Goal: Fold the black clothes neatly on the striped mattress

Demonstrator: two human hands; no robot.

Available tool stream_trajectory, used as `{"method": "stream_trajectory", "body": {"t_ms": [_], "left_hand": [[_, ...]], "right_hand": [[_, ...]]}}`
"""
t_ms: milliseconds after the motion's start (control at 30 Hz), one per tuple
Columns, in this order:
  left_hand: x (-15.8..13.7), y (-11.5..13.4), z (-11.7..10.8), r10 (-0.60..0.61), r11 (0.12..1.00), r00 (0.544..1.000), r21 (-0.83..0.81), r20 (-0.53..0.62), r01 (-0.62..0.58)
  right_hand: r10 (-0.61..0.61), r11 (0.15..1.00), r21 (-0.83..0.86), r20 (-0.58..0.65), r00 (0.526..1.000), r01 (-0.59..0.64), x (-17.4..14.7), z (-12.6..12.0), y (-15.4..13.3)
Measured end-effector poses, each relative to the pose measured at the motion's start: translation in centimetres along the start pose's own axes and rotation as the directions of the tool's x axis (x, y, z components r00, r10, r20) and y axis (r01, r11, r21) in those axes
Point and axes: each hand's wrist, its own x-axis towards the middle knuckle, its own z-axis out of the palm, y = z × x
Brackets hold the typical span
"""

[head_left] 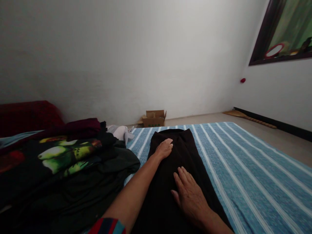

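A pair of dark trousers lies lengthwise on the blue and white striped bed cover, its waistband at the far end and its near end running out of view at the bottom. On the upper left part of the trousers, below the waistband, rests my left hand, palm down with the fingers slightly bent. My right hand is nearer to me, flat on the cloth with its fingers stretched out. Neither hand grips anything that I can see.
To the left is a heap of dark clothes, one printed in green and yellow, with a maroon cloth on top. An open cardboard box stands beyond the bed by the wall. A dark-framed window is at upper right.
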Motion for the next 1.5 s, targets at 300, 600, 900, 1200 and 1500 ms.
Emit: {"method": "stream_trajectory", "body": {"t_ms": [300,600,900,1200,1500], "left_hand": [[3.4,-2.7,1.0,-0.002,0.990,0.998,0.142,0.064,-0.007],[5.0,-4.8,2.7,-0.018,0.973,0.996,0.230,0.083,-0.001],[6.7,-4.7,3.0,-0.086,0.974,0.996,0.209,0.003,0.083],[5.5,-5.1,0.9,-0.034,0.989,0.991,0.140,-0.129,0.052],[0.8,-6.0,0.7,-0.107,0.974,0.994,0.203,0.005,0.104]], "right_hand": [[-0.005,1.000,-0.012,-0.029,1.000,0.005,-0.1,0.4,0.0],[-0.036,0.999,-0.007,-0.007,0.999,0.036,0.0,0.1,0.1],[-0.029,0.999,-0.031,0.005,1.000,0.030,0.1,0.1,0.0],[-0.036,0.999,-0.013,-0.026,0.999,0.036,-0.4,0.7,0.2],[-0.024,1.000,-0.004,-0.022,0.999,0.024,-0.2,0.5,-0.1]]}}
